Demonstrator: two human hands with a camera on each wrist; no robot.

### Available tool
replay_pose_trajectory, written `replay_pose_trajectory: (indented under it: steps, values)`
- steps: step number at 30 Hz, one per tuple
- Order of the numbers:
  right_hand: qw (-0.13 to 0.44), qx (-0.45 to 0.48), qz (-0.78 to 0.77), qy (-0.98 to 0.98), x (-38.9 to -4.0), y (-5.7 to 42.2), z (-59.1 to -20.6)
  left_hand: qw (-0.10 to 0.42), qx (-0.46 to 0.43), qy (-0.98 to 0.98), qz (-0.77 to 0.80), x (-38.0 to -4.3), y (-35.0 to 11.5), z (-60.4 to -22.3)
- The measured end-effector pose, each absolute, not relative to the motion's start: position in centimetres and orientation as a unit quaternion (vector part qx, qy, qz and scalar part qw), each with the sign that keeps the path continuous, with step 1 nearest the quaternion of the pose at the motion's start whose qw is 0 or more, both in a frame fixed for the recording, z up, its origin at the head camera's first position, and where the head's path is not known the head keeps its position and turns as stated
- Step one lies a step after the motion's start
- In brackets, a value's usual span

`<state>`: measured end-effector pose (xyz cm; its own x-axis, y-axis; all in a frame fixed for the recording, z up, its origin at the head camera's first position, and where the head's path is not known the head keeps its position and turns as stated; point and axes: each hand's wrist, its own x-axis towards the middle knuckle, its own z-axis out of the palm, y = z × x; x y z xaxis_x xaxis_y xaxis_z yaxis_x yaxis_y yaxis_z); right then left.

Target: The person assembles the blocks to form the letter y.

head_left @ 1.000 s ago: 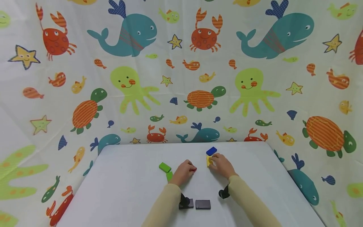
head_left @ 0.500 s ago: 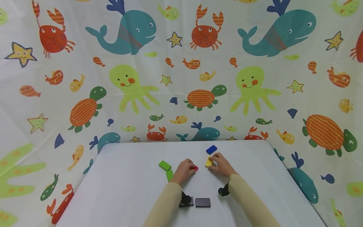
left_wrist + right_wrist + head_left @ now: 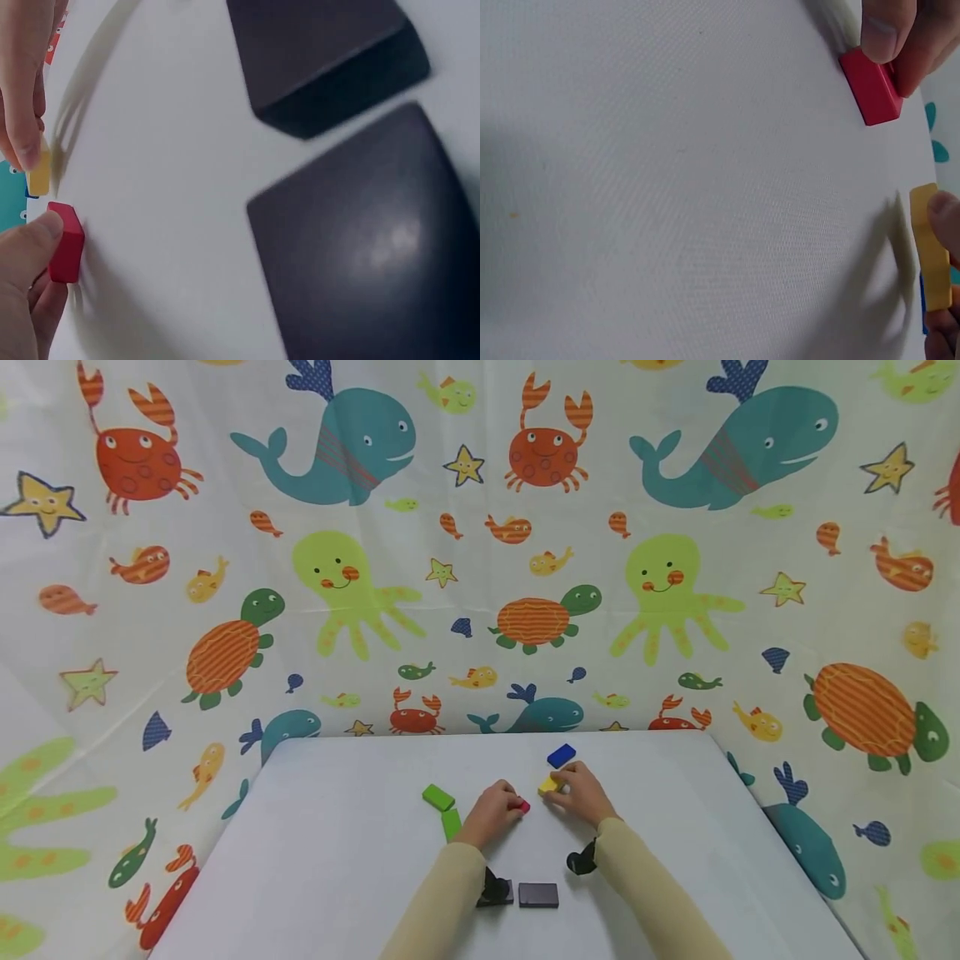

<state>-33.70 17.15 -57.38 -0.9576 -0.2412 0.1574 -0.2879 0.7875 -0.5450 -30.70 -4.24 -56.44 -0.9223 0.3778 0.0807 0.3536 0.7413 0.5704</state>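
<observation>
Left hand (image 3: 489, 814) pinches the red block (image 3: 67, 244) between thumb and fingers, and the right hand (image 3: 585, 795) holds the yellow block (image 3: 930, 251) in similar way. From the head view, the yellow block is at about 2 o'clock from the red one, near but not touching; whether each block rests on the white bench (image 3: 337, 860) or is slightly raised, I cannot tell. The blue block (image 3: 561, 756) lies at 1 o'clock from the yellow block, two green blocks (image 3: 438, 798) at 9 o'clock from the left hand, and two dark blocks (image 3: 538, 895) around 6 o'clock.

By my judgement, the held blocks are light and stiff – they should not bend or break easily. Their faces look smooth, so a careless pinch could slide. Better to take opposite sides near the middle – a grip at one corner may let the block turn.
</observation>
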Motion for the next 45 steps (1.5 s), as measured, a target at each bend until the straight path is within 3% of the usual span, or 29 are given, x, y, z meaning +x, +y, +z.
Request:
replay_pose_trajectory:
  steps: [8,23,31,37,45]
  values:
    - [0.054,0.120,0.304,-0.944,-33.6,17.1,-57.0,-0.008,0.193,0.939,0.286,-30.2,-2.9,-56.6]
    - [0.062,0.130,0.277,-0.950,-34.1,18.3,-56.7,-0.007,0.212,0.933,0.292,-29.9,-1.4,-56.9]
    - [0.014,0.140,0.264,-0.954,-33.9,19.5,-57.1,-0.015,0.220,0.933,0.284,-29.8,-1.4,-56.8]
    - [0.025,0.150,0.281,-0.948,-33.6,19.3,-57.4,0.011,0.218,0.927,0.305,-29.7,-1.1,-56.7]
    - [0.022,0.174,0.292,-0.940,-32.7,18.9,-58.0,0.002,0.205,0.930,0.306,-29.5,-1.0,-56.7]
